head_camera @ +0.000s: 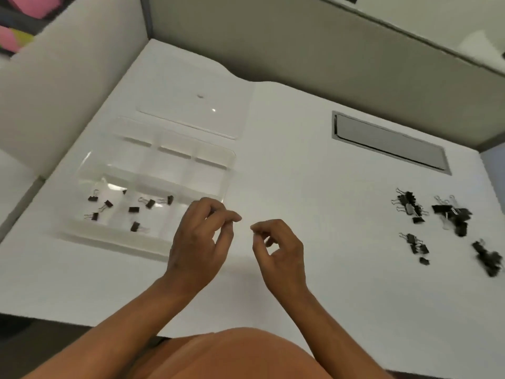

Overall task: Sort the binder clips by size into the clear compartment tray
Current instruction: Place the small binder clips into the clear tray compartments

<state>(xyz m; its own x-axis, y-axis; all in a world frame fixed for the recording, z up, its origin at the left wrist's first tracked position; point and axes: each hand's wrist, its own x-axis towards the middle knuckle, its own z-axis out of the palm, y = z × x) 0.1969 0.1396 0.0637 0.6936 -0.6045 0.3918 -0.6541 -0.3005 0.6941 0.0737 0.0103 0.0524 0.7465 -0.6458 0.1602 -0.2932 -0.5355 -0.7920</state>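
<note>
A clear compartment tray [230, 158] lies at the left of the white desk. Its front-left compartment holds three small black binder clips [93, 198]; the front-middle one holds several more [149, 203]. Unsorted black clips lie at the right in separate heaps [410, 205], [453, 214], [417, 246], [489, 259]. My left hand [200, 242] hovers at the tray's front-right corner with fingers curled; a dark speck shows between them, too blurred to identify. My right hand [281, 251] hangs beside it over bare desk, thumb and forefinger pinched, nothing visible in them.
The tray's clear lid [191, 116] lies flat behind the tray. A grey cable slot [390, 143] is set into the desk at the back right. Partition walls close the left and back sides. My orange-clad lap [246, 354] is below the desk's front edge.
</note>
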